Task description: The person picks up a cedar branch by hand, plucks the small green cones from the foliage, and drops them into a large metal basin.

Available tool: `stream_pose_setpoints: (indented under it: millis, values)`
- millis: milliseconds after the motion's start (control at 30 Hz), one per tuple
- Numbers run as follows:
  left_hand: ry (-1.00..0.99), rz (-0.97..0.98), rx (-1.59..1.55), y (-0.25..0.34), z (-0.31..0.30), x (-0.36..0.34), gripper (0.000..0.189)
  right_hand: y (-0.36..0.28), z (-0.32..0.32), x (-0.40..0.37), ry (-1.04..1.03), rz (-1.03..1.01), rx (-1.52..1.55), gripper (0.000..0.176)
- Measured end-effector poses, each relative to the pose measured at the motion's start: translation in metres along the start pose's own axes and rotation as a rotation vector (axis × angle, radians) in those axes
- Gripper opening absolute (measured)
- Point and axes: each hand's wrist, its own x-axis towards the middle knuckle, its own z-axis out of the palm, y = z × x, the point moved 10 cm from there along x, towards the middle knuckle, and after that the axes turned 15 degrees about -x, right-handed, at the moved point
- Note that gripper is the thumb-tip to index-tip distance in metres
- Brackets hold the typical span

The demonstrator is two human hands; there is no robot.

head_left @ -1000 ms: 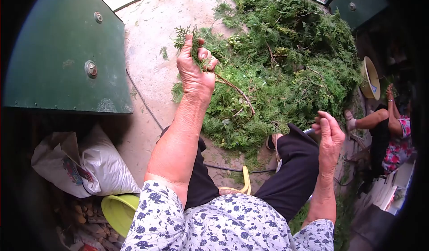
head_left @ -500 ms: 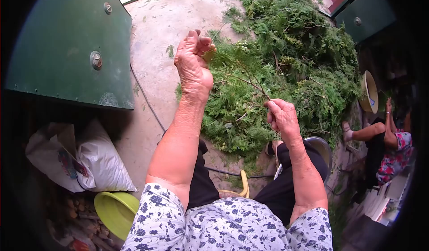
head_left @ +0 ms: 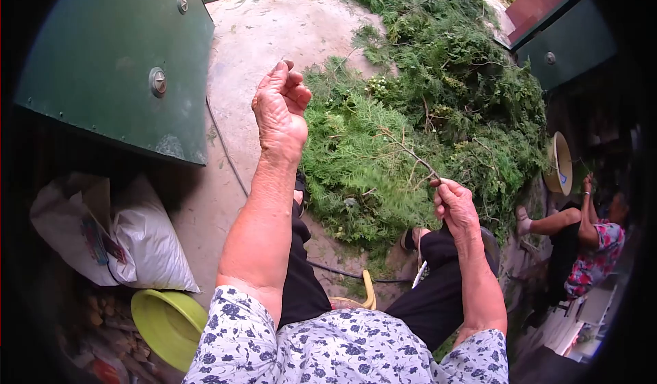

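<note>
My right hand point(head_left: 457, 209) pinches the cut end of a thin brown branch point(head_left: 415, 155) between thumb and fingers. The branch points up and left, and fine green sprigs blend with the foliage behind it. My left hand point(head_left: 280, 107) is raised to the left of the branch, apart from it. Its fingers are curled, with the thumb tip close to the index finger; anything small inside is hidden. Beyond both hands spreads a large heap of cut evergreen branches point(head_left: 472, 121), flat and feathery like cypress or arborvitae.
A green metal cabinet point(head_left: 116, 62) stands at the left, above white sacks point(head_left: 147, 240) and a yellow-green basin point(head_left: 164, 326). A yellow curved bar point(head_left: 370, 292) lies between my legs. At the right, another person point(head_left: 595, 247) sits beside a pale basin point(head_left: 560, 162).
My left hand has moved down and left, away from the branch. My right hand has shifted slightly right and down with the branch. The other person's hands have lowered.
</note>
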Motion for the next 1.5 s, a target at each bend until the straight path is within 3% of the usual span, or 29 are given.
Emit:
stream_pose_setpoints:
  millis: [667,733,767,800,867,933,1033,1067,1100,1133,1167,1233,1267,1400,1433,1500]
  values:
    - [0.026,-0.025,-0.006,0.001,-0.005,-0.001,0.005,-0.006,-0.001,-0.014,-0.031,-0.162,-0.388,0.016]
    - [0.011,-0.02,-0.012,0.001,-0.002,-0.001,0.004,-0.025,0.026,-0.028,-0.087,-0.476,-0.89,0.017]
    - [0.025,-0.034,-0.001,0.0,-0.004,-0.001,0.004,-0.023,0.039,-0.035,-0.17,-0.514,-0.957,0.016]
    - [0.034,-0.047,0.008,-0.001,-0.005,0.0,0.003,-0.002,0.049,-0.035,-0.311,-0.41,-1.012,0.014]
    - [0.009,-0.053,0.003,-0.003,-0.003,-0.001,0.004,0.009,0.081,-0.048,-0.55,-0.523,-1.336,0.017]
    - [0.045,-0.062,0.032,-0.004,-0.008,-0.001,0.005,0.046,0.098,-0.043,-0.821,-0.473,-1.374,0.019]
    - [0.048,-0.077,0.031,-0.006,-0.008,-0.001,0.005,0.053,0.111,-0.011,-0.877,-0.413,-1.404,0.018]
    - [0.065,-0.082,0.037,-0.007,-0.01,-0.001,0.005,0.028,0.101,0.011,-0.716,-0.378,-1.441,0.016]
    - [0.062,-0.085,0.044,-0.008,-0.011,0.0,0.006,-0.02,0.081,0.036,-0.414,-0.234,-1.329,0.015]
    - [0.06,-0.084,0.047,-0.008,-0.011,0.0,0.006,-0.069,0.045,0.06,-0.04,-0.047,-1.132,0.018]
    - [0.059,-0.095,0.047,-0.01,-0.011,0.0,0.006,-0.114,0.005,0.077,0.214,-0.026,-0.727,0.018]
    - [0.058,-0.106,0.047,-0.013,-0.012,0.0,0.006,-0.213,-0.024,0.085,0.242,-0.528,-0.013,0.051]
    - [0.057,-0.101,0.048,-0.013,-0.01,0.0,0.007,-0.235,-0.039,0.086,0.264,-0.586,0.086,0.063]
    - [0.064,-0.11,0.046,-0.015,-0.009,0.0,0.007,-0.23,-0.034,0.084,0.3,-0.593,-0.035,0.036]
    - [0.074,-0.122,0.057,-0.016,-0.011,-0.001,0.007,-0.204,-0.029,0.09,0.277,-0.536,0.022,0.024]
    - [0.031,-0.142,0.047,-0.02,-0.008,-0.001,0.007,-0.143,-0.025,0.1,0.272,-0.4,0.035,0.022]
